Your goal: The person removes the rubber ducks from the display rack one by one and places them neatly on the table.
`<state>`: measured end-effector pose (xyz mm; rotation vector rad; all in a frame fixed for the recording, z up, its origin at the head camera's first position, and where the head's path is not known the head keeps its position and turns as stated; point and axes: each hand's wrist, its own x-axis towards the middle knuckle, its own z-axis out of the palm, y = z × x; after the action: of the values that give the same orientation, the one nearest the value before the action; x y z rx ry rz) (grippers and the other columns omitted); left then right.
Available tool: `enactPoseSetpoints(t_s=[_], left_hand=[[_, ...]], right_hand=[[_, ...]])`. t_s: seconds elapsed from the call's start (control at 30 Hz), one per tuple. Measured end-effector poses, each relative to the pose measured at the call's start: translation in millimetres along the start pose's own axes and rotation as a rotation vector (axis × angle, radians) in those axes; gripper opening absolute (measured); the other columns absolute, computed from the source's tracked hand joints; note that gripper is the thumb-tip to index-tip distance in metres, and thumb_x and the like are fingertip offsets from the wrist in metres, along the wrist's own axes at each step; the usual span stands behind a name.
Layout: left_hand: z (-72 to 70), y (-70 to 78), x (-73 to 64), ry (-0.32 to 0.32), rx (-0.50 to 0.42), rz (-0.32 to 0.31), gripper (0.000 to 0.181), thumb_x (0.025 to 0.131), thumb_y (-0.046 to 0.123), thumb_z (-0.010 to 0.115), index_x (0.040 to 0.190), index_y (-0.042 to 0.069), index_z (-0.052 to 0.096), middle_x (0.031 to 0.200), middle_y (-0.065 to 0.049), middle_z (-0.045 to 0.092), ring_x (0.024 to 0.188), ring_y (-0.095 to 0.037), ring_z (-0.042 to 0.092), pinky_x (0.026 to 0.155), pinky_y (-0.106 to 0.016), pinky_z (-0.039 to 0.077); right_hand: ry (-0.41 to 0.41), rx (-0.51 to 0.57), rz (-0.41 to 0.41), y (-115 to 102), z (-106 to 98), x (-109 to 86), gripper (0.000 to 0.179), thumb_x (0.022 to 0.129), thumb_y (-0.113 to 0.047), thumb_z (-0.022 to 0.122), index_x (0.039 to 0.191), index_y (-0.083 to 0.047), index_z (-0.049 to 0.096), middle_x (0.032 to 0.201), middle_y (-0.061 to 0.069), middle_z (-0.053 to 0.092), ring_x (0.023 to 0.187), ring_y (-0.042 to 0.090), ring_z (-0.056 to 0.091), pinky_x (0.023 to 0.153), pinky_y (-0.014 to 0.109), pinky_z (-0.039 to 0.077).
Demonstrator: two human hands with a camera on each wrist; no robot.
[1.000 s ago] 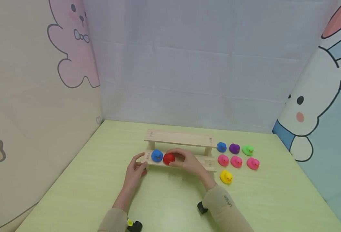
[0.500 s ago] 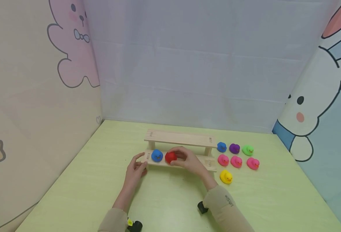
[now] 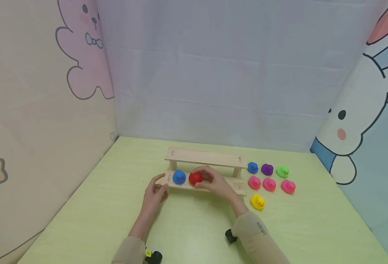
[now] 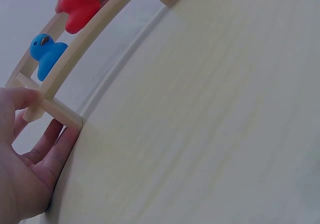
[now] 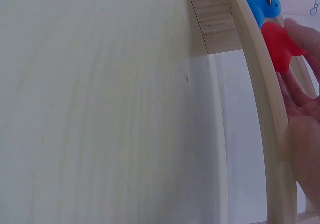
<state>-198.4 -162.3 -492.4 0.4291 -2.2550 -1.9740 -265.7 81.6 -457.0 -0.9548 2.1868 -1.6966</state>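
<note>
A two-tier wooden shelf (image 3: 207, 156) stands on the table. My left hand (image 3: 153, 194) grips the left end of its lower tier, thumb at the top edge and fingers around the end leg in the left wrist view. A blue rubber duck (image 3: 179, 177) sits near that end of the lower tier. Just right of it, my right hand (image 3: 213, 183) holds a red rubber duck (image 3: 195, 178) between thumb and fingers, right at the lower board. In the right wrist view the thumb lies on the red duck (image 5: 280, 46), and the palm is beside the board.
Right of the shelf, several rubber ducks stand on the table (image 3: 194, 227): blue (image 3: 252, 168), purple (image 3: 267, 169), green (image 3: 282, 171), several pink ones (image 3: 269, 184) and a yellow one (image 3: 257, 201). Fabric walls with cartoon prints enclose the back and sides.
My right hand has shifted the red duck slightly to the right, widening the gap to the blue duck. The left hand has stayed at the shelf's end.
</note>
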Motion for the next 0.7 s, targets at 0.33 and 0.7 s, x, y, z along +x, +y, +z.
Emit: enactPoseSetpoints(t_s=[0.33, 0.7], left_hand=[[-0.8, -4.3, 4.4, 0.002, 0.000, 0.025, 0.045, 0.097, 0.017, 0.061, 0.140, 0.027, 0.051, 0.099, -0.005, 0.061, 0.087, -0.015, 0.067, 0.079, -0.028, 0.059], [-0.7, -2.3, 2.7, 0.005, -0.001, 0.015, 0.045, 0.097, 0.017, 0.060, 0.140, 0.028, 0.051, 0.098, -0.004, 0.060, 0.087, -0.015, 0.066, 0.080, -0.029, 0.059]], right_hand=[[0.002, 0.000, -0.001, -1.4, 0.4, 0.4, 0.041, 0.088, -0.006, 0.072, 0.127, -0.007, 0.060, 0.130, 0.017, 0.060, 0.115, 0.030, 0.064, 0.094, 0.025, 0.055], [-0.032, -0.071, 0.111, -20.3, -7.9, -12.7, 0.037, 0.091, -0.015, 0.070, 0.127, -0.015, 0.061, 0.129, 0.010, 0.062, 0.117, 0.028, 0.062, 0.098, 0.033, 0.055]])
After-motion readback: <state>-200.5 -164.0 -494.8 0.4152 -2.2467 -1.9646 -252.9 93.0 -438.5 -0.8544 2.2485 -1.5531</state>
